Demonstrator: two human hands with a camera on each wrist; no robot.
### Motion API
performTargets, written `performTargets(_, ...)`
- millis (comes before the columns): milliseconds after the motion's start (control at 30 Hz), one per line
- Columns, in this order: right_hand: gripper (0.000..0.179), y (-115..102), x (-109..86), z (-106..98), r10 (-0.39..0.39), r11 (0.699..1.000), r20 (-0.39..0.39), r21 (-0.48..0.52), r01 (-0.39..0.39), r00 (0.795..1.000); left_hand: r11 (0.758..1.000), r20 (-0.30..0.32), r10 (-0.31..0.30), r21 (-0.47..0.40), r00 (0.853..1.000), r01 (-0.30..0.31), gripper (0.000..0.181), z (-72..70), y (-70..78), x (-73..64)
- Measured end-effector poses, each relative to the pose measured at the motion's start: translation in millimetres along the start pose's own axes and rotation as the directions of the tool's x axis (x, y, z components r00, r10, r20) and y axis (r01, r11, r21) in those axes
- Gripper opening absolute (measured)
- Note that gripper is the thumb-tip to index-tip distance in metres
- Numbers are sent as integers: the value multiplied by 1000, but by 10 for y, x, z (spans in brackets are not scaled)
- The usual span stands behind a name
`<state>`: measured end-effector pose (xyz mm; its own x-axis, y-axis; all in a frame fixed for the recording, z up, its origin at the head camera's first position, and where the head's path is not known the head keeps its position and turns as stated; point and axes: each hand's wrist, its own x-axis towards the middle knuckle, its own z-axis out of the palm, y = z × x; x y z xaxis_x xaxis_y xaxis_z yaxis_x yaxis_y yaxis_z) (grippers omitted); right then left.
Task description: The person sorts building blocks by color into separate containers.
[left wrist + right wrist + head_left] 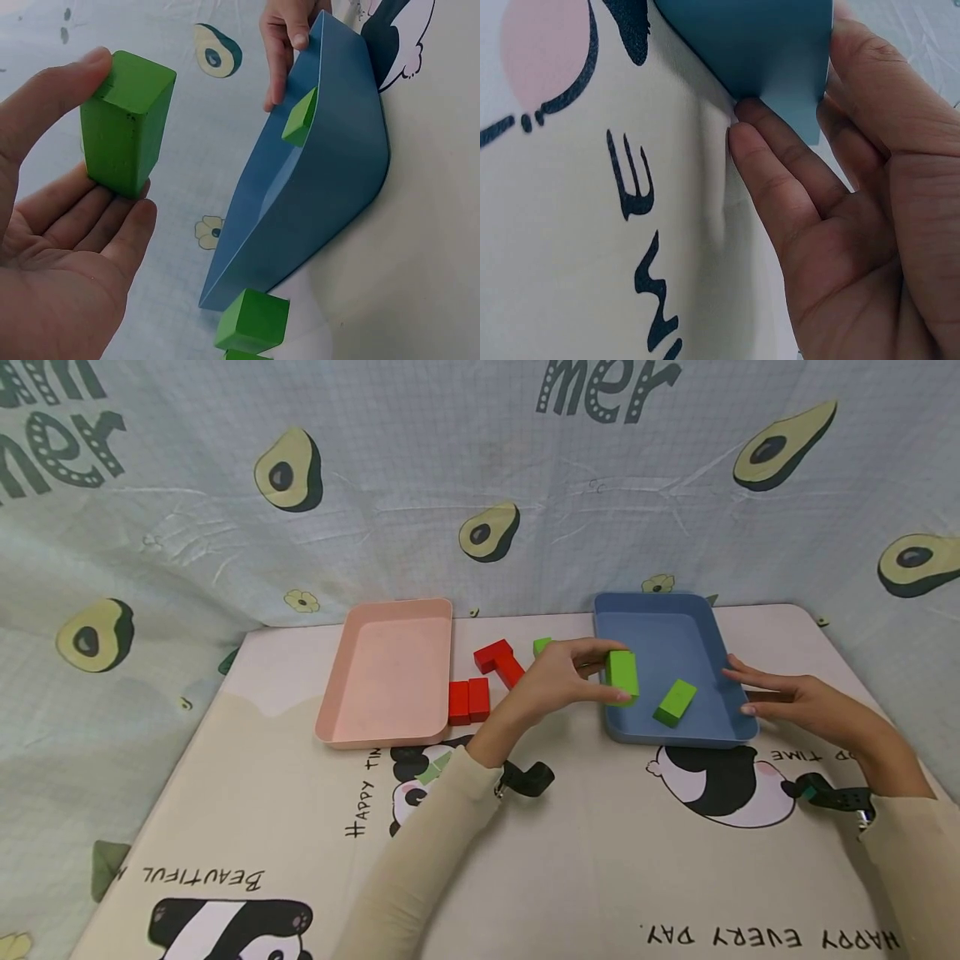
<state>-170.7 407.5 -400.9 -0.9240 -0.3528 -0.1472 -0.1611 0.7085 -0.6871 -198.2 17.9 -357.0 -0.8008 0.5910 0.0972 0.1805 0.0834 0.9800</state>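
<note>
Empty pink rectangular plastic tray (pixel 386 672) at left of tabletop (pixel 300 827). Red wooden blocks (pixel 480 685) just beside it, loose. Left hand (pixel 558 681) pinches green rectangular wooden block (pixel 622 677) over the near-left edge of blue rectangular plastic tray (pixel 701 635). Second green block (pixel 675 702) lies inside. Right hand (pixel 787 697), fingers straight, touches tray's right rim.

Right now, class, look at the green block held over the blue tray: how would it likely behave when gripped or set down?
The green block looks rigid: its edges stay sharp in the left hand. Flat faces suggest it won't roll. Stood on end in the blue tray it might tip; the other green block lies flat.
</note>
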Motion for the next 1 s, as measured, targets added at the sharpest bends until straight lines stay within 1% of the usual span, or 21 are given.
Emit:
performTargets(167,63,12,0,-1,5,1000,3,4,-5,1000,1000,4,20,-19,1000,-20,58,33,0,18)
performTargets(300,62,7,-2,6,10,1000,-6,2,-10,1000,1000,2,10,-5,1000,-10,59,44,1,17)
performTargets(400,62,6,-1,7,-5,1000,-6,5,5,1000,1000,-1,-3,1,1000,3,59,44,8,20)
performTargets(500,61,1,10,4,-18,1000,-6,12,19,1000,1000,2,2,-4,1000,-2,60,47,14,37)
performTargets(733,60,-33,2,-6,-34,999,-9,10,34,999,998,22,38,-40,999,-37,62,88,-16,102)
performTargets(867,59,-46,-2,-3,-27,999,-17,23,27,1000,998,14,36,-47,999,-36,62,117,-38,129)
performTargets(1000,60,-35,-9,2,-21,999,-6,24,21,1000,997,21,29,-73,999,-27,64,141,-63,149)
